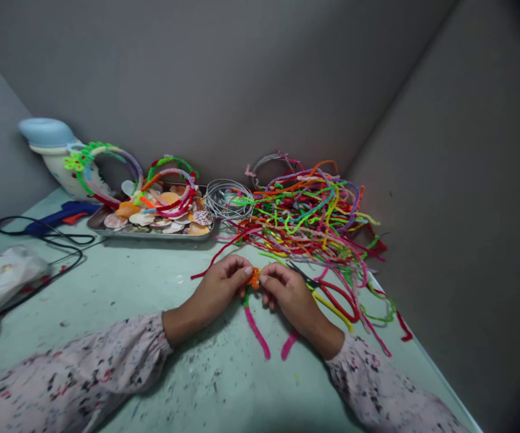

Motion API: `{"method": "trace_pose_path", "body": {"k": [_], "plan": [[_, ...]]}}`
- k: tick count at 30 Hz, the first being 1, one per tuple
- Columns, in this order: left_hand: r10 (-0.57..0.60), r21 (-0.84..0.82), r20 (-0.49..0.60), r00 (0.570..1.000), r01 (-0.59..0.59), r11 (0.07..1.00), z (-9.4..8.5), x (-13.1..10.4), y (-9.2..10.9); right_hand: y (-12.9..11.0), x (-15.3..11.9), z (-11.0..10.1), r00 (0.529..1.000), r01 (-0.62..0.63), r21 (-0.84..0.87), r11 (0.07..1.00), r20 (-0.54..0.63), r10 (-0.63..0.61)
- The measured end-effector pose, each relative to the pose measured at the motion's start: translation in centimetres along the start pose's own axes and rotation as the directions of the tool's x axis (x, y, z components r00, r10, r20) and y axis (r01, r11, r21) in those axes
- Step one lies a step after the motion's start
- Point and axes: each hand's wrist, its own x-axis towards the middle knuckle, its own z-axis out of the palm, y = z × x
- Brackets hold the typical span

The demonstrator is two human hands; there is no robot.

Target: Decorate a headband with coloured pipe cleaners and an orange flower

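My left hand and my right hand rest on the pale green table and pinch a small orange pipe-cleaner piece between their fingertips. A pink pipe cleaner hangs down from that piece toward me, with a bit of green beside it. Red-handled scissors lie just right of my right hand. Behind both hands lies a big tangled heap of coloured pipe cleaners.
A metal tray holds shells and pipe-cleaner hoops. Wire rings lie beside it. At far left are a blue glue gun with a black cord, a plastic bag and a pale blue-lidded container. Grey walls enclose the table.
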Motion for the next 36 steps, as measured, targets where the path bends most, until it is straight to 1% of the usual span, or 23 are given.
{"method": "trace_pose_path", "body": {"k": [4, 8, 15, 20, 25, 31, 36], "plan": [[0.027, 0.029, 0.051, 0.998, -0.029, 0.999, -0.03, -0.08, 0.09, 0.04, 0.16, 0.02, 1.000, -0.005, -0.008, 1.000, -0.008, 0.005], [0.018, 0.072, 0.099, 0.995, -0.026, 0.997, 0.05, -0.17, 0.22, 0.04, 0.16, 0.06, 1.000, -0.005, -0.005, 1.000, -0.012, 0.005], [0.005, 0.054, 0.016, 1.000, -0.005, 0.999, 0.03, -0.12, -0.02, -0.35, -0.13, 0.09, 1.000, -0.005, 0.001, 1.000, -0.008, 0.006], [0.004, 0.033, -0.005, 1.000, -0.004, 0.999, -0.03, -0.04, -0.14, -0.51, -0.31, 0.29, 0.999, 0.043, -0.071, 0.997, 0.012, -0.042], [-0.007, 0.032, 0.002, 1.000, 0.007, 0.999, 0.09, -0.14, 0.13, -0.40, -0.25, 0.32, 1.000, 0.018, -0.089, 0.996, 0.001, -0.018], [-0.002, 0.024, 0.047, 0.999, 0.001, 1.000, 0.06, -0.11, 0.23, -0.20, 0.09, 0.17, 0.999, -0.040, -0.033, 0.999, 0.024, 0.041], [-0.013, 0.018, 0.010, 1.000, 0.012, 1.000, 0.04, -0.11, 0.10, -0.28, 0.09, 0.13, 0.998, -0.044, -0.010, 0.999, 0.039, 0.044]]}}
